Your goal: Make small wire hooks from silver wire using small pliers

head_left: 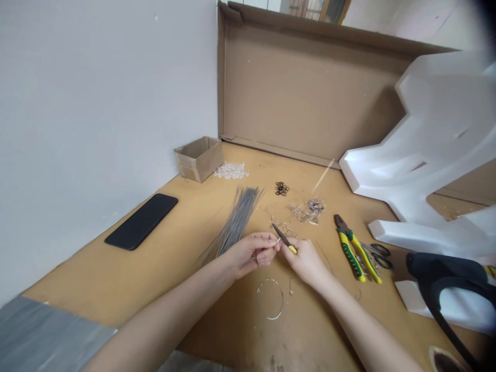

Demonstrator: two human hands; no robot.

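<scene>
Wire bundle [238, 219]: landmark. Right of it: small pale piece [278, 241], seemingly wire, pinched by left hand [259, 250]; likely light, stiff, slippery, best taken near end. Further right: yellow-handled pliers [282, 235], right hand [306, 258] wrapped round handle. Right of bundle, nearer front: wire hoop [282, 297].

In front of you, the worn tan tabletop [228, 320] carries a flat black phone [141, 221], an open brown cardboard box [207, 161] beside small clear pieces [232, 170], a sheaf of thin grey wires [240, 214], black rings [282, 188], tangled silvery wire [310, 209], and pliers with green-and-yellow handles [344, 230] touching black-handled scissors [377, 254]
</scene>
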